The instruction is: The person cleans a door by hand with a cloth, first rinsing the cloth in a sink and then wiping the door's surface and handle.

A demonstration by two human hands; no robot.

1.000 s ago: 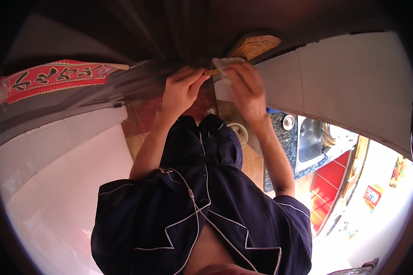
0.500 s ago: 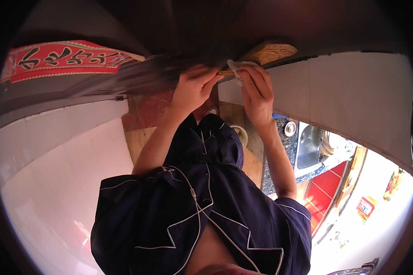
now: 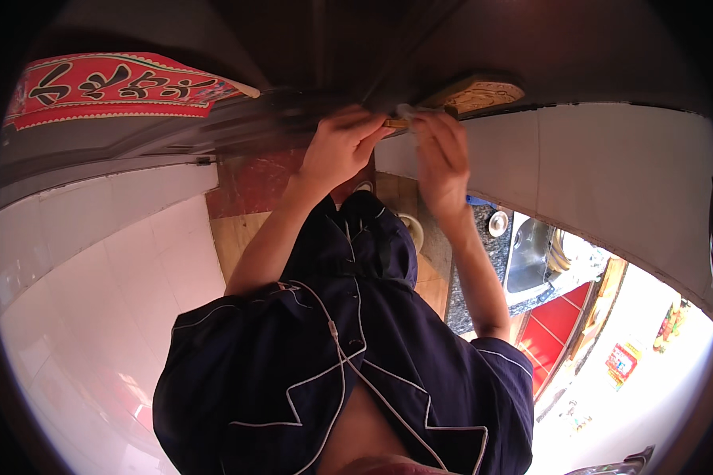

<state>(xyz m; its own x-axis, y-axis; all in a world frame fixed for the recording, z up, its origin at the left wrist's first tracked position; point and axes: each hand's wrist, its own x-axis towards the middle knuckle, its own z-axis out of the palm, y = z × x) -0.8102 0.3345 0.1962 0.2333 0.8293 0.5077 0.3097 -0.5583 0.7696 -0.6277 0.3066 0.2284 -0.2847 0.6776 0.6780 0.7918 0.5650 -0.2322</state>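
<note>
My left hand (image 3: 342, 154) is raised in front of the dark door-like surface, its fingers pinched on the left end of a narrow gold-coloured piece (image 3: 395, 123). What that piece belongs to is hidden. Close on its right, my right hand (image 3: 444, 166) is closed on a crumpled whitish cloth or tissue (image 3: 406, 112), pressed around the piece's other end. Motion smears the right hand, and most of the cloth is covered by its fingers. Just beyond it a carved wooden plaque (image 3: 487, 95) sits on the dark surface.
A red paper banner (image 3: 119, 89) hangs at the far left. Pale tiled walls (image 3: 111, 261) flank me. Below on the right are a speckled countertop (image 3: 483, 265) and a metal sink (image 3: 527, 265). A pale round container (image 3: 413, 231) stands on the floor by my legs.
My right hand has shifted slightly and is now blurred, with less of the whitish cloth showing. My left hand keeps its pinch. The whole view has turned a little.
</note>
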